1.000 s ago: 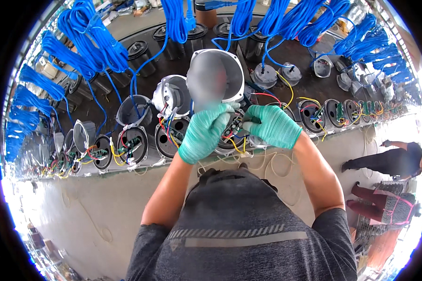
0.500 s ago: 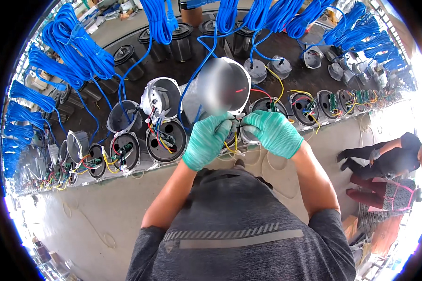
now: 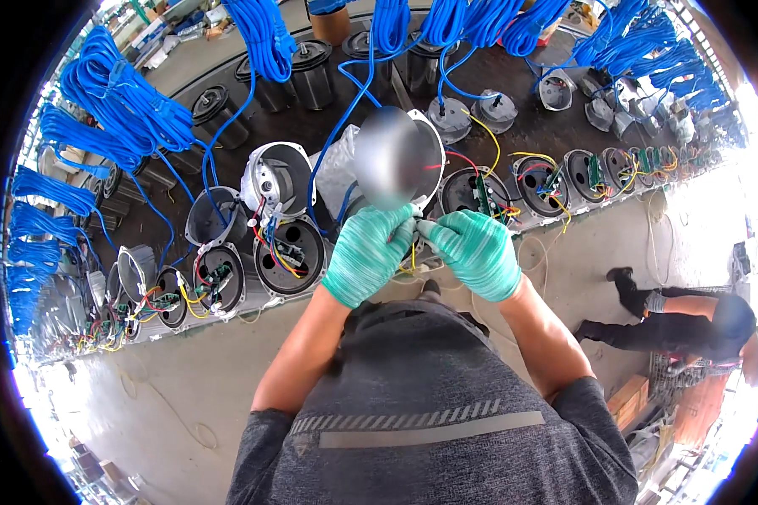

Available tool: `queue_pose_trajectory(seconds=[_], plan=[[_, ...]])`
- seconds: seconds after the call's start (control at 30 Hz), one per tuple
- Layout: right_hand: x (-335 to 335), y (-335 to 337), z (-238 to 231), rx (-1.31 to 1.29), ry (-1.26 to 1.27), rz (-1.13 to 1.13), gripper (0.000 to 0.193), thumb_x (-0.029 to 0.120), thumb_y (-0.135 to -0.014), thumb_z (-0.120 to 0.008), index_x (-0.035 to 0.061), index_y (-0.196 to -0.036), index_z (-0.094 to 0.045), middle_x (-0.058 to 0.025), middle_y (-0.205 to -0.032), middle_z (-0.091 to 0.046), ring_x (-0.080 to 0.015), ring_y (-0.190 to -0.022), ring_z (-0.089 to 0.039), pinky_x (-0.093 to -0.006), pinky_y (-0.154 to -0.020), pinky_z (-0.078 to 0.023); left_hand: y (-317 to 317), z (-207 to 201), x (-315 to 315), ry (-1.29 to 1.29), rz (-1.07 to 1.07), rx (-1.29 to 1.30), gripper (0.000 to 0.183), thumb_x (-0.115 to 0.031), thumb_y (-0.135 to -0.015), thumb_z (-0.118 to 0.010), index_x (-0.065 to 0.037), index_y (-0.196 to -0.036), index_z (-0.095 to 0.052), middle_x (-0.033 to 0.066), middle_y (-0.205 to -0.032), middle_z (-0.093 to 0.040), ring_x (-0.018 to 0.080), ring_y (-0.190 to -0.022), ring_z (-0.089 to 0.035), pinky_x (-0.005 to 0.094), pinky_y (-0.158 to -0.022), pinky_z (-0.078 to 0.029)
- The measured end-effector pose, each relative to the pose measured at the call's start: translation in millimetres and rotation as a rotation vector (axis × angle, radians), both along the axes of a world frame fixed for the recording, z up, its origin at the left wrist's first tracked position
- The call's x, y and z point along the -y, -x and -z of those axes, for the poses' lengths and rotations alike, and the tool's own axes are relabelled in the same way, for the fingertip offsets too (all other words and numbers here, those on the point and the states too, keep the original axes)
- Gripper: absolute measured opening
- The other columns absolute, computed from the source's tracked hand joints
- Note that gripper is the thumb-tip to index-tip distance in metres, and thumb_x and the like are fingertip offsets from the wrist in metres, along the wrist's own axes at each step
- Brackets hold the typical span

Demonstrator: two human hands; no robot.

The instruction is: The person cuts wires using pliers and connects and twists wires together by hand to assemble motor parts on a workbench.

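Note:
Both my hands wear green striped gloves and meet at the front edge of the bench. My left hand [image 3: 370, 252] is closed, its thumb and fingers pinching a thin wire. Against it, my right hand [image 3: 476, 252] is also closed in a pinch on the wire, whose ends are hidden by the fingertips. Just beyond them lies a grey metal motor housing [image 3: 335, 162] with an open round mouth, partly blurred. Yellow wire [image 3: 413, 257] hangs below the fingers. To the right of my hands sits a round dark housing [image 3: 458, 195] with a green circuit board [image 3: 483, 195] and coloured wires.
Several similar wired housings [image 3: 290, 273] line the bench edge on both sides. Bundled blue cables [image 3: 122, 88] hang above the far side, with dark cylinders [image 3: 313, 84] behind. A person [image 3: 682, 324] is on the floor area at the right. Loose cords [image 3: 181, 417] lie on the floor.
My right hand has moved left and slightly down, so the fingertips of both hands now meet and the dark wire between them is less visible. At the right, the other person has shifted position.

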State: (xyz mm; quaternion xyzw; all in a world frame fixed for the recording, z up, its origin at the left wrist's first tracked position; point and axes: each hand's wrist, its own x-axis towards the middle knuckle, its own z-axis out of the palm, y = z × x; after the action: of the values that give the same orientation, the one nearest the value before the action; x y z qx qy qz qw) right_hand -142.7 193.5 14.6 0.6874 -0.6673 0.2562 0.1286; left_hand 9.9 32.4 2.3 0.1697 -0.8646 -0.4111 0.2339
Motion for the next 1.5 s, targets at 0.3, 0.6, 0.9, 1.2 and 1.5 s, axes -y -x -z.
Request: queue_pose_trajectory(seconds=[0.3,0.6,0.9,1.2,1.5], plan=[[1,-3,13,-0.007,0.035,0.063,0.036,0.012,-0.084,-0.075,0.0143,-0.120,-0.079,-0.0017,-0.079,-0.059,-0.0204,-0.068,-0.064,-0.0354,-0.057,-0.053,-4,-2,0,0.064,0.034,0.013,0.020,-0.003,-0.095,-0.077,0.000,-0.115,-0.077,0.0233,-0.098,-0.076,0.0356,-0.080,-0.076,0.0384,-0.071,-0.060],[-4,-5,16,0.044,0.024,0.080,0.048,0.011,-0.079,-0.083,0.0198,-0.126,-0.078,-0.0001,-0.085,-0.065,-0.0205,-0.069,-0.067,-0.0341,-0.056,-0.055,-7,-3,0,-0.041,0.054,-0.082,0.023,-0.003,-0.094,-0.074,0.002,-0.116,-0.075,0.0202,-0.095,-0.073,0.0331,-0.077,-0.069,0.0403,-0.073,-0.057],[-1,-7,14,0.121,0.027,0.081,0.038,0.010,-0.084,-0.082,0.0153,-0.121,-0.079,-0.0029,-0.086,-0.068,-0.0224,-0.069,-0.069,-0.0351,-0.059,-0.056,-7,-8,3,0.034,0.122,-0.071,0.025,0.000,-0.094,-0.072,0.003,-0.119,-0.074,0.0217,-0.100,-0.074,0.0374,-0.085,-0.073,0.0415,-0.077,-0.058],[5,-15,17,0.451,0.050,0.121,0.016,0.013,-0.096,-0.077,0.0082,-0.111,-0.074,-0.0108,-0.094,-0.070,-0.0325,-0.078,-0.072,-0.0420,-0.063,-0.057,-12,-10,-1,-0.074,0.135,-0.076,0.027,-0.005,-0.095,-0.075,0.000,-0.122,-0.074,0.0222,-0.105,-0.075,0.0382,-0.089,-0.074,0.0426,-0.081,-0.059],[10,-21,7,0.831,-0.048,0.168,0.018,0.008,-0.099,-0.073,0.0007,-0.115,-0.075,-0.0188,-0.098,-0.074,-0.0366,-0.081,-0.075,-0.0408,-0.070,-0.059,-8,3,0,0.080,0.058,-0.036,0.033,-0.006,-0.088,-0.085,-0.002,-0.120,-0.077,0.0141,-0.099,-0.075,0.0235,-0.084,-0.075,0.0333,-0.078,-0.060]])
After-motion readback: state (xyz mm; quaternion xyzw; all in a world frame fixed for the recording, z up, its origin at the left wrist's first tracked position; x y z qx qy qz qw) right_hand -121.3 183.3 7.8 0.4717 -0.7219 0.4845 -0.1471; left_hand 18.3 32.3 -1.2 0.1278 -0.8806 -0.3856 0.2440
